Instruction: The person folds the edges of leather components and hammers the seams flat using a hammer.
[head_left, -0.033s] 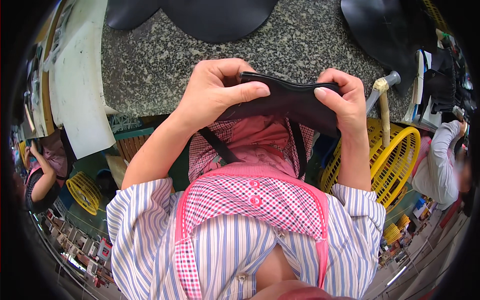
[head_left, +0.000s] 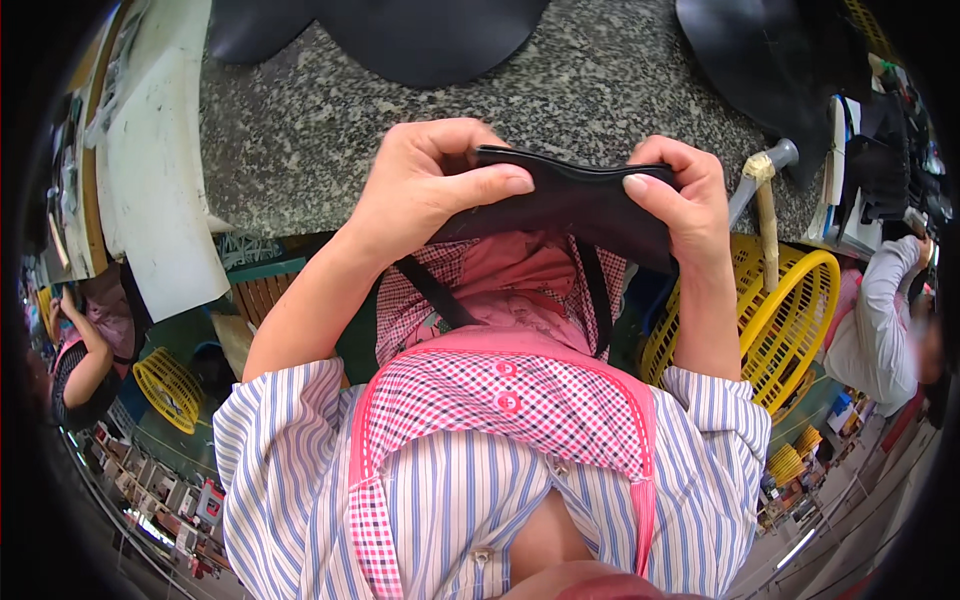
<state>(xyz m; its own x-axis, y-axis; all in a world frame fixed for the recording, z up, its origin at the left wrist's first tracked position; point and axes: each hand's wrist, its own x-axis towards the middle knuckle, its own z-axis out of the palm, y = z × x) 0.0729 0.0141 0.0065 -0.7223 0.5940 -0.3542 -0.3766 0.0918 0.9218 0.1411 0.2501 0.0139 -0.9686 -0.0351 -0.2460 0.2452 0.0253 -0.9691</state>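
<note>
Both hands hold a black piece (head_left: 575,205) of leather-like stuff, flat and dark, just off the near edge of the table (head_left: 300,130), above the person's lap. The left hand (head_left: 425,185) has its fingers curled over the far edge of the piece and its thumb pressed along the near face; the right hand (head_left: 680,195) grips the other end the same way, thumb tip on the top edge. So both sets of fingers are closed on the piece, which sags a little between them.

The table is speckled grey stone. Its near edge runs right behind the hands, and more black sheets (head_left: 400,35) lie at its far side, with another dark one (head_left: 770,60) at the right corner. A white board (head_left: 150,160) hangs over the left edge.

To the right, close beside the right forearm, stands a yellow basket (head_left: 790,310) (a taped hammer (head_left: 762,200) leans out over it), so room is tight there. On the left a smaller yellow basket (head_left: 170,388) sits lower, well apart. Other people work at both sides.
</note>
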